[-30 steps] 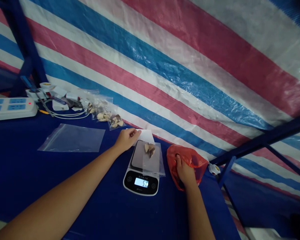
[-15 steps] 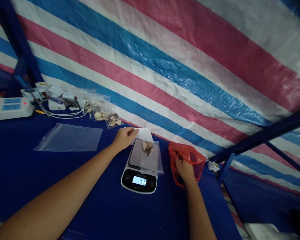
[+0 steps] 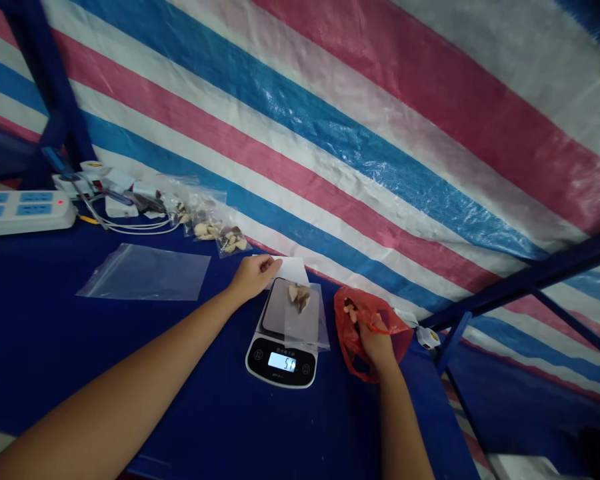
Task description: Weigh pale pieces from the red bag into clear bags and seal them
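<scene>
My left hand, fingers curled in with nothing visible in them, rests just left of the scale by a white paper. The white kitchen scale reads 5.1. On its plate lies a clear zip bag, with a few brown-and-cream slices, like dried mushroom, at its top end. My right hand reaches into a red plastic bag right of the scale. Its fingers are hidden by the bag. More slices show inside the bag's mouth.
A flat clear zip bag lies left on the blue table. Behind are small filled bags, cables and a power strip. Striped sheeting walls the back; a blue frame post stands right.
My right hand has shifted slightly right and down within the red bag, uncovering slices at its mouth. The left hand stays put, and the scale still reads 5.1. The view has shifted slightly.
</scene>
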`<state>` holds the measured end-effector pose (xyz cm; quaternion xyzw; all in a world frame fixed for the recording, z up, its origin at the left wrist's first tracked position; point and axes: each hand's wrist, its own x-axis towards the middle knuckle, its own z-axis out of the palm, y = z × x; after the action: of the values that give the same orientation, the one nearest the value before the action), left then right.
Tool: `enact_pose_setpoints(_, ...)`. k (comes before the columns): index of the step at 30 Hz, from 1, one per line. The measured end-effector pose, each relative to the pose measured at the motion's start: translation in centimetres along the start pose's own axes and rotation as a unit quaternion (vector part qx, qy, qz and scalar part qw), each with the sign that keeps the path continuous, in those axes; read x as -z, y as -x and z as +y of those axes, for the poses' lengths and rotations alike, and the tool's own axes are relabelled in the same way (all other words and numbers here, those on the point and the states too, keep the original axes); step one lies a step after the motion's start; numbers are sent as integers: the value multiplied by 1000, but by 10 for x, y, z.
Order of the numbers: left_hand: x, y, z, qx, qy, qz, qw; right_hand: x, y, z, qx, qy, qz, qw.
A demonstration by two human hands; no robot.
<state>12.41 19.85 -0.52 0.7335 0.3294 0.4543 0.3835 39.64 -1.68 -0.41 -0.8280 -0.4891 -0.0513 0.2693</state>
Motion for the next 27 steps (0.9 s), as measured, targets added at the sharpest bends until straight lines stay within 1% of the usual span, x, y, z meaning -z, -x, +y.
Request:
enact_pose_setpoints(3,1,0,2,0,-3,0,1000,-2,4,-6,8,-27,-19,999)
enact_pose_setpoints(6,1,1,3,0,-8,-1,1000,-5,6,-7,9,-10,-30,999)
enact_pose_setpoints(15,-1,1,0,-3,2,4,1000,-22,6,8,67,66,6,996)
enact_pose_setpoints(18,-2,1,-1,5,7,3,1000,-25,8,12,88,81,20,993)
enact_pose_setpoints(22,-1,2,1,7,10,4,1000,-25,7,15,123,76,17,989)
enact_pose_setpoints(24,-1,3,3,8,12,4,1000,-23,5,15,110,62,25,992)
enact_pose_setpoints(27,0,4,3,-2,13,5,1000,-20,1,15,48,24,55,997)
